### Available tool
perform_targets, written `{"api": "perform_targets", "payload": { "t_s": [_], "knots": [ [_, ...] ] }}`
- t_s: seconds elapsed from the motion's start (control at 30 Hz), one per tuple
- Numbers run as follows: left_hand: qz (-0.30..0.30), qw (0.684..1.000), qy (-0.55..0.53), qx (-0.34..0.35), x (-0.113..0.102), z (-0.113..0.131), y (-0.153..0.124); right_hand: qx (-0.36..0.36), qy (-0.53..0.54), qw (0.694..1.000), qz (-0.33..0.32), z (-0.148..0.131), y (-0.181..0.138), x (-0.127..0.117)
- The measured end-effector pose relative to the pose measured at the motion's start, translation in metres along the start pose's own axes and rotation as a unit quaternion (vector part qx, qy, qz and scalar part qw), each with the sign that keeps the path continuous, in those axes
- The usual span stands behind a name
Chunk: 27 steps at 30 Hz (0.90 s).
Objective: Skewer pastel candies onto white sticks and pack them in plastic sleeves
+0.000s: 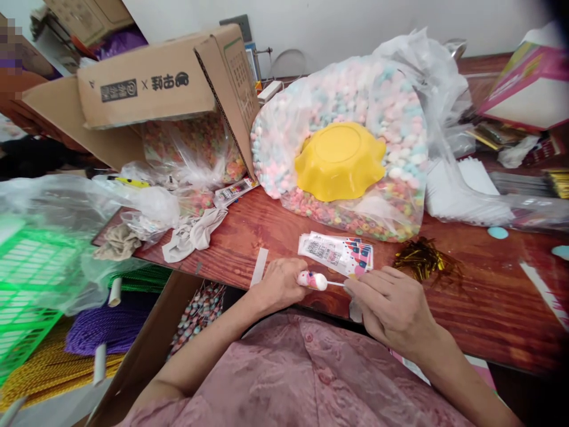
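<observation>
Close in front of my body, my left hand (284, 284) is closed on one end of a small white and pink marshmallow pop (316, 280). Its white stick (335, 284) runs to the right into the closed fingers of my right hand (391, 299). A clear scrap of plastic (355, 310) shows below the right fingers. Just beyond both hands lie several printed clear wrapper bags (333, 252) in a loose pile. Gold tinsel (424, 260) rests on the table past my right hand.
A big bag of pastel marshmallows (275, 142) and ring candies carries an upturned yellow bowl (340, 160). An open cardboard box (155, 83) stands at the back left. Crumpled cloth gloves (195, 234), a green basket (31, 296) and purple twisted sticks (109, 326) are left.
</observation>
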<state>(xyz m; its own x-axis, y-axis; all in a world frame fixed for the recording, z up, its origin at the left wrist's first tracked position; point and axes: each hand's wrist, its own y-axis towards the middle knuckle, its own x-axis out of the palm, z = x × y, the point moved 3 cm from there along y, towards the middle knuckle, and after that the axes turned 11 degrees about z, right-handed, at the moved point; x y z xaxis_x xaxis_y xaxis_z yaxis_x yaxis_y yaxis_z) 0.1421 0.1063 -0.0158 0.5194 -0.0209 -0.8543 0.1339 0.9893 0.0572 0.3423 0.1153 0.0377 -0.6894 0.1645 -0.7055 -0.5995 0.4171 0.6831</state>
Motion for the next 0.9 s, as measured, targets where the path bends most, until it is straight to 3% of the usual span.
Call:
{"api": "perform_targets", "payload": {
  "t_s": [0.13,0.27,0.4,0.63,0.9],
  "knots": [
    [-0.007,1.0,0.02,0.003,0.004,0.001,0.0,0.022,0.028,0.999,-0.032,-0.001,0.002,0.004],
    [-0.002,0.998,0.044,0.047,0.005,-0.001,-0.002,0.085,0.169,0.972,-0.135,0.01,0.011,-0.009],
    [-0.015,0.991,0.063,0.115,0.008,0.002,-0.003,0.116,0.208,0.961,-0.14,0.026,0.024,-0.014],
    [-0.009,0.984,0.063,0.169,0.016,0.004,-0.007,-0.008,0.125,0.963,-0.239,0.015,0.035,0.024],
    [-0.065,0.984,0.052,0.156,0.011,0.009,-0.009,-0.116,0.047,0.953,-0.277,-0.003,0.035,0.027]
  ]
}}
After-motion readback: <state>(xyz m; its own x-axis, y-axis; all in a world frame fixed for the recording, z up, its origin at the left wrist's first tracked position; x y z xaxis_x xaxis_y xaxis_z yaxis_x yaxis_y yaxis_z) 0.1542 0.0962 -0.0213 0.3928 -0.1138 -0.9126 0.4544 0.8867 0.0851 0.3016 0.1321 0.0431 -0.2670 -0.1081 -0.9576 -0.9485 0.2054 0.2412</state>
